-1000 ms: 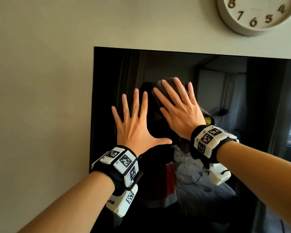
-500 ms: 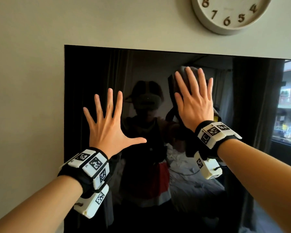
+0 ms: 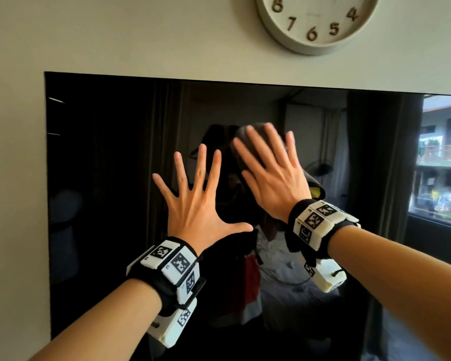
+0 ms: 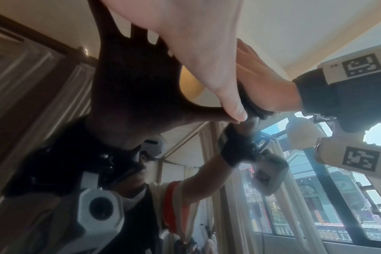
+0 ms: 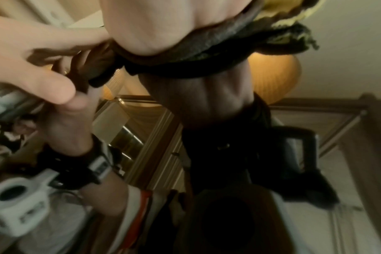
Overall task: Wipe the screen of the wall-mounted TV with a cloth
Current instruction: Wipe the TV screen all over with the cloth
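Observation:
The wall-mounted TV screen [image 3: 102, 178] is black and glossy and mirrors the room. My left hand [image 3: 193, 204] lies flat on the glass near the middle, fingers spread and thumb out to the right. Just right of it, my right hand [image 3: 271, 178] presses a dark cloth [image 3: 248, 131] against the screen with straight fingers. The cloth shows above the fingertips and at the hand's right side, where a yellow patch peeks out. In the right wrist view the cloth [image 5: 207, 51] bunches under the heel of my right hand [image 5: 163, 25]. My left thumb [image 4: 235, 111] nearly reaches the right hand [image 4: 261, 77].
A round pale wall clock [image 3: 315, 19] hangs just above the TV's top edge. Bare wall [image 3: 13, 178] runs along the screen's left side. The right part of the screen reflects a bright window.
My right hand has slid the cloth down and to the left, back next to the left hand, after being higher and further right half a second ago. The left hand stays planted.

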A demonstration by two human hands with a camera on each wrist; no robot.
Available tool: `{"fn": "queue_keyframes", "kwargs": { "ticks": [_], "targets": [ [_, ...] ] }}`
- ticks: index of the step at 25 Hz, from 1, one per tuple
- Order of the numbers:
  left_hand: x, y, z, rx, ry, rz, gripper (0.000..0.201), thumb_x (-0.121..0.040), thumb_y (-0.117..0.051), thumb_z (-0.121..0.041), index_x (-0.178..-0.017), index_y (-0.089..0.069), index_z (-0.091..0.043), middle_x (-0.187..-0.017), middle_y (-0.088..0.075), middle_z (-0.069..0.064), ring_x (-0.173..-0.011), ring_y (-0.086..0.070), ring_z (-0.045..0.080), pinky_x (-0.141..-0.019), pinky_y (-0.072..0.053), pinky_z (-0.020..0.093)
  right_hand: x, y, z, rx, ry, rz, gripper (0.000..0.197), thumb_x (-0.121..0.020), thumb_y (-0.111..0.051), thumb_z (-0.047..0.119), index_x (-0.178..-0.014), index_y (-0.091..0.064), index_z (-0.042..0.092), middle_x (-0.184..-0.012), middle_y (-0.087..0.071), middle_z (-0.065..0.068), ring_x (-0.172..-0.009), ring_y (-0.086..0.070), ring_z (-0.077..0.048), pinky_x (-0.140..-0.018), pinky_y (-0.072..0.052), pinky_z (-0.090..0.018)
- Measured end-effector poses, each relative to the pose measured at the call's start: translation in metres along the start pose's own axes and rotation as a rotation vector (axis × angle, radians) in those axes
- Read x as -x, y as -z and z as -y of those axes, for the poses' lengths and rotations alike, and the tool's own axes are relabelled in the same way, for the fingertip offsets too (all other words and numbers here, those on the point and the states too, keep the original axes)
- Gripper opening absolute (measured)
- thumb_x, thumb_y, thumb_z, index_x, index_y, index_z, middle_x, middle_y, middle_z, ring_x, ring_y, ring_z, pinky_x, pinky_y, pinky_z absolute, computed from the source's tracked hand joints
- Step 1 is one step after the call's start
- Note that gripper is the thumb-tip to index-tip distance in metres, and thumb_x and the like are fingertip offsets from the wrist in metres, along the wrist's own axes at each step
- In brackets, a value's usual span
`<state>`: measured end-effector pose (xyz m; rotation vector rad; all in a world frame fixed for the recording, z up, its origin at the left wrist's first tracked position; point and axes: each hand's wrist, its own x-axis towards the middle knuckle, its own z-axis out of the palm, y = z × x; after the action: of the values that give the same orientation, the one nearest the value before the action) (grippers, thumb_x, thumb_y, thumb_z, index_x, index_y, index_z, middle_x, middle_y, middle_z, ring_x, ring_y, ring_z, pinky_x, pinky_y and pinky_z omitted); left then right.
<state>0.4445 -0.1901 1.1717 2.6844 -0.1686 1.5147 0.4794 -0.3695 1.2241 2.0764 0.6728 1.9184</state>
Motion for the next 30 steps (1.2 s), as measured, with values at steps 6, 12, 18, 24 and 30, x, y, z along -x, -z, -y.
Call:
{"fn": "queue_keyframes", "kwargs": {
  "ticks": [6,12,18,24,30],
  "targets": [
    [0.003,0.002,-0.012,-0.014,0.000,-0.013,0.146,-0.048,-0.032,-0.107,-0.158,0.016,-0.024,-0.166,0.022,0.005,-0.150,0.016,0.046,-0.108,-0.004,0.082,0.003,0.009,-0.048,-0.039,-0.199,-0.037,0.054,-0.102,-0.039,0.036,-0.154,-0.027,0.022,-0.160,-0.022,-0.009,-0.148,-0.012,-0.035,-0.119,-0.012,-0.058],
    [0.004,-0.006,-0.075,0.048,0.024,0.011,0.148,-0.047,-0.034,-0.106,-0.157,0.021,-0.023,-0.164,0.029,0.002,-0.149,0.024,0.043,-0.109,0.003,0.078,0.034,0.013,-0.099,0.008,-0.049,-0.030,0.054,-0.102,-0.042,0.036,-0.153,-0.030,0.025,-0.158,-0.027,-0.007,-0.147,-0.018,-0.034,-0.118,-0.017,-0.058],
    [0.007,-0.011,-0.082,0.007,-0.012,-0.007,0.147,-0.049,-0.032,-0.105,-0.159,0.013,-0.020,-0.167,0.019,0.005,-0.150,0.018,0.043,-0.109,0.003,0.080,0.058,0.009,-0.074,-0.033,-0.002,0.006,0.054,-0.102,-0.040,0.037,-0.153,-0.030,0.024,-0.159,-0.025,-0.006,-0.148,-0.014,-0.034,-0.117,-0.015,-0.060],
    [0.000,-0.018,-0.102,0.013,-0.039,-0.014,0.148,-0.050,-0.039,-0.104,-0.159,0.015,-0.020,-0.166,0.023,0.004,-0.150,0.020,0.043,-0.108,0.003,0.081,0.055,0.017,-0.120,-0.060,-0.466,-0.095,0.055,-0.101,-0.041,0.036,-0.153,-0.028,0.024,-0.160,-0.022,-0.007,-0.148,-0.010,-0.035,-0.119,-0.007,-0.059],
    [0.003,-0.020,-0.098,-0.015,-0.045,-0.023,0.145,-0.052,-0.042,-0.102,-0.160,0.009,-0.019,-0.168,0.016,0.005,-0.151,0.015,0.042,-0.109,0.002,0.078,0.078,0.017,-0.135,0.049,-0.124,-0.003,0.054,-0.100,-0.040,0.037,-0.152,-0.030,0.026,-0.159,-0.027,-0.007,-0.147,-0.017,-0.035,-0.116,-0.019,-0.060]
  ]
}}
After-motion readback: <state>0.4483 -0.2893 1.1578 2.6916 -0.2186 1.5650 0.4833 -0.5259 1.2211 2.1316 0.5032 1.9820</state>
